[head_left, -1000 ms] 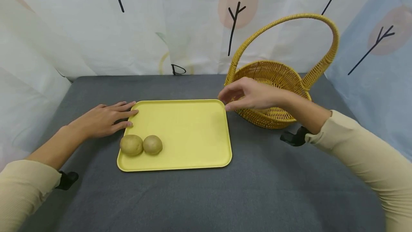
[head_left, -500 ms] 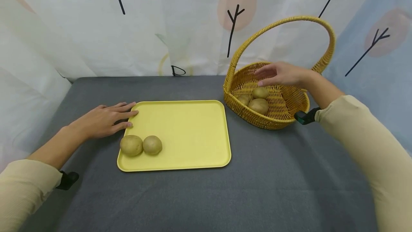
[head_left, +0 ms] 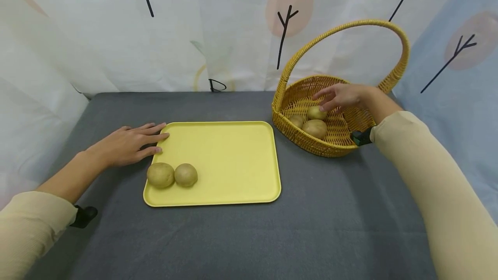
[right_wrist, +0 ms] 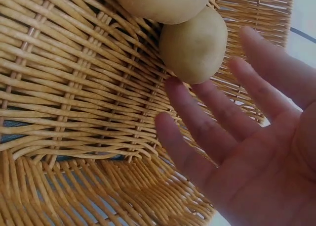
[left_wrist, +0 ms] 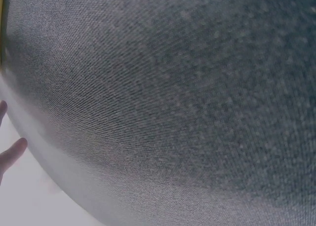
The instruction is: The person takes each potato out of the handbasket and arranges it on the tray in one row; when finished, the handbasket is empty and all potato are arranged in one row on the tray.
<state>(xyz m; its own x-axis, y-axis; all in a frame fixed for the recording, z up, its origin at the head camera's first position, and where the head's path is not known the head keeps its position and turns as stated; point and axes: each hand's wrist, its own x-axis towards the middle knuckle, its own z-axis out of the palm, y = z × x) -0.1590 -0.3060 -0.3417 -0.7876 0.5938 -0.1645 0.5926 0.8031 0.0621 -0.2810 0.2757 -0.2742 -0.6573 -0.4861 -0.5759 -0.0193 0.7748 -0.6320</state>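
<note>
My left hand (head_left: 130, 145) rests with straight, spread fingers over the left edge of a yellow tray (head_left: 233, 163). Two potatoes, a larger one (head_left: 161, 175) and a rounder one (head_left: 186, 175), sit side by side at the tray's left front. My right hand (head_left: 341, 95) reaches into a wicker basket (head_left: 330, 151), beside a potato (head_left: 317, 112) there. In the right wrist view its fingers are spread, with fingertips right at the lower edge of that potato (right_wrist: 193, 45). Two more potatoes lie in the basket, a front one (head_left: 315, 129) and a left one (head_left: 296, 120).
A tall arched handle (head_left: 362, 23) rises over the basket, in front of the right forearm's reach. Grey cloth (head_left: 249, 241) covers the table. A white patterned curtain (head_left: 233, 29) hangs behind it, with a bluish one (head_left: 459, 98) at the right.
My right hand has moved from the tray's right edge into the basket, then lowered and turned toward the back potato. The left hand has stayed on the tray's edge.
</note>
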